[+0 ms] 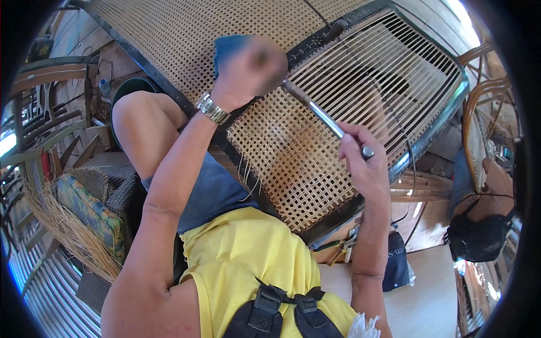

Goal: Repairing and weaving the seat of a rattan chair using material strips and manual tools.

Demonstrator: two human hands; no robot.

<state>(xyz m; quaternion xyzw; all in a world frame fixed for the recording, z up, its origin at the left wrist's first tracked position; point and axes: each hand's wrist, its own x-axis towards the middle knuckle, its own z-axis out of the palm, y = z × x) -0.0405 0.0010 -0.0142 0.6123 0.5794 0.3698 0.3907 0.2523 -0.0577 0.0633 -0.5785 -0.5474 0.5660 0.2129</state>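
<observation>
A dark metal frame (434, 127) leans across my lap, partly filled with woven cane mesh (293, 163) and partly with bare straight strands (383, 62). My right hand (360, 160) grips a thin metal rod tool (315, 110) by its lower end, its tip pointing up toward the frame's cross bar. My left hand (248, 70), blurred, is raised over the frame with a blue cloth-like thing (228, 48) in it. A metal watch (212, 108) sits on that wrist.
A finished cane panel (186, 34) lies behind the frame. A cushioned wicker seat (96, 208) and a bundle of dry fibres (67, 236) are at my left. Pliers (346, 242) lie on the wooden floor, with a black bag (479, 236) and rattan chair parts (484, 107) on the right.
</observation>
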